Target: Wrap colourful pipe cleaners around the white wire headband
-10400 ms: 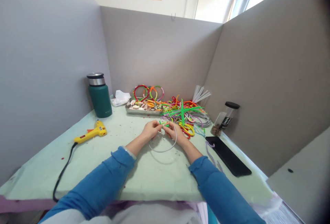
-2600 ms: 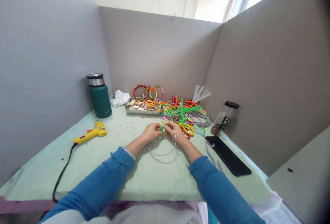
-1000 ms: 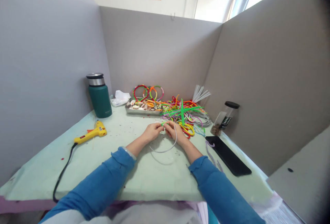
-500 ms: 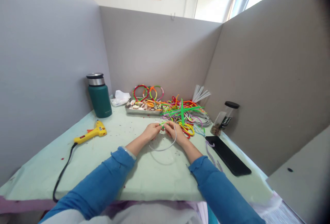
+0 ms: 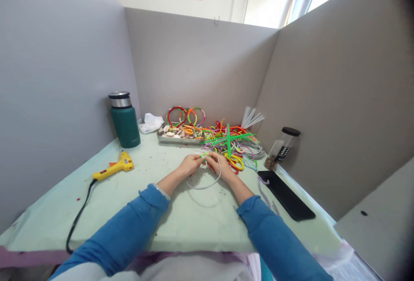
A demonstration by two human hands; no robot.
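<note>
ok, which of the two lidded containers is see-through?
The jar on the right, beyond the black slab: brown contents show through its clear wall. The dark green flask on the left is opaque.

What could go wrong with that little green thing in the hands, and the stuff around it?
The little green strip, pinched between the left hand and right hand, might slip. The pale curved strand below them could get bumped. And the yellow glue gun's black cord passes near the left sleeve, so it might get snagged.
</note>
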